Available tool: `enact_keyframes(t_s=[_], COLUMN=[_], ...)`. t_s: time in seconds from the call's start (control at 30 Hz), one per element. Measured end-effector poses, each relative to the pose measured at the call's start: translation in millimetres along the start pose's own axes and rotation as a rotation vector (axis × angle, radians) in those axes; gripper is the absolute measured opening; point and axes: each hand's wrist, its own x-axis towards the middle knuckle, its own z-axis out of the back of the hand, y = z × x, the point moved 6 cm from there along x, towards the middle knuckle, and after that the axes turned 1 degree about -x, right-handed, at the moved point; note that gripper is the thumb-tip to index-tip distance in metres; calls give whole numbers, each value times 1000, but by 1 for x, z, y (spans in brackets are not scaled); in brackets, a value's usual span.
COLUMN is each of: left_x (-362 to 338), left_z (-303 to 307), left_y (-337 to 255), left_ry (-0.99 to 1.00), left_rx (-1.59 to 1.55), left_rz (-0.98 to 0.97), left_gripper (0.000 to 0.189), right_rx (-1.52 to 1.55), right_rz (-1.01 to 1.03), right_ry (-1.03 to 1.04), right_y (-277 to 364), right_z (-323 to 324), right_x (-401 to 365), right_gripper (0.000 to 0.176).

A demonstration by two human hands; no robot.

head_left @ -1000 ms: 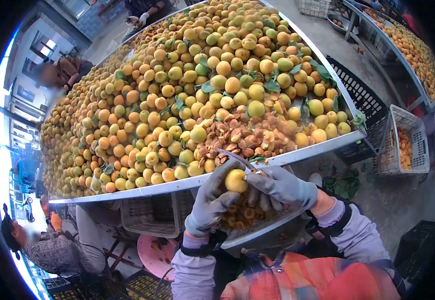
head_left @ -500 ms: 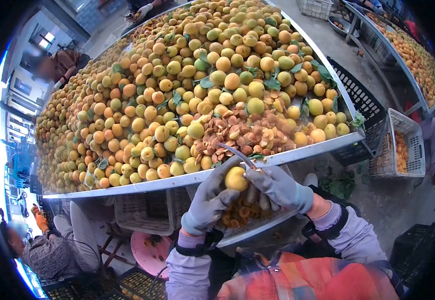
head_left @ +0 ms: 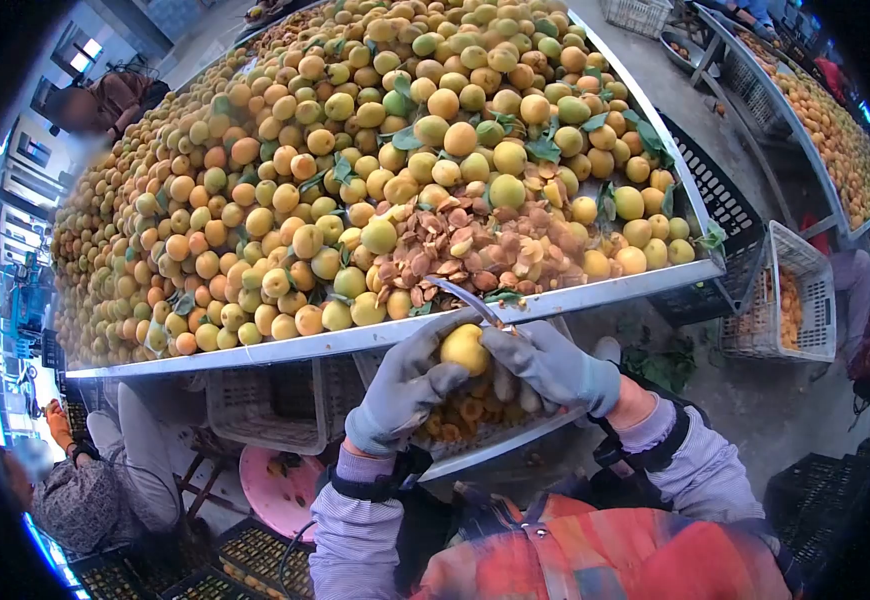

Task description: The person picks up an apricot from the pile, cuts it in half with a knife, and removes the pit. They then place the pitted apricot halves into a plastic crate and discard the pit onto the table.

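Note:
A yellow apricot (head_left: 465, 349) is held in the fingers of my gloved left hand (head_left: 403, 388). My gloved right hand (head_left: 555, 365) grips a curved knife (head_left: 467, 298), its handle mostly hidden by the fingers and its blade pointing up and left. Fingers of the right hand also touch the apricot's right side. Below both hands, a container (head_left: 500, 450) holds halved orange apricot pieces (head_left: 467, 415). Just beyond the hands, brown pits (head_left: 445, 245) are heaped at the front of a metal-edged table (head_left: 285, 352) piled with whole apricots (head_left: 255, 220).
A white crate (head_left: 805, 300) with orange pieces stands right of the table, by a black crate (head_left: 720, 200). At lower left are a pink basin (head_left: 277, 490) and a seated person (head_left: 105, 500). Another person (head_left: 120, 100) is at the table's far left. A second fruit table (head_left: 815, 130) stands right.
The whole view has shifted slightly, with the table and hands appearing a little further left. Both hands keep their hold on the apricot and knife.

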Motion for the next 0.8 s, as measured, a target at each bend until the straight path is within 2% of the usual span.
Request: enact_keyframes(t_s=[0.27, 0.37, 0.43, 0.5, 0.6, 0.63, 0.7, 0.8], left_x=[-3, -4, -3, -1, 1, 0, -3, -3], left_z=[1, 2, 1, 0, 0, 0, 0, 0], left_y=[8, 12, 11, 11, 6, 4, 3, 0], left_ry=[20, -31, -17, -6, -26, -37, -38, -46], left_rx=[-65, -84, -67, -49, 38, 15, -6, -2], left_rz=[18, 72, 48, 24, -39, -45, -42, -29], left_gripper=[52, 54, 54, 53, 54, 55, 57, 58], right_rx=[-39, -36, -15, 72, 624, 627, 795, 895], right_rz=[-53, 12, -203, -148, -207, -196, -177, -184], right_ry=[42, -13, 102, 112, 248, 245, 408, 468], right_y=[-13, -16, -24, -32, -34, -33, -26, -25], right_z=[-4, -4, -3, -7, -21, -20, -27, -29], right_x=[2, 3, 0, 4, 3, 3, 0, -2], right_gripper=[60, 64, 65, 63, 59, 59, 57, 56])
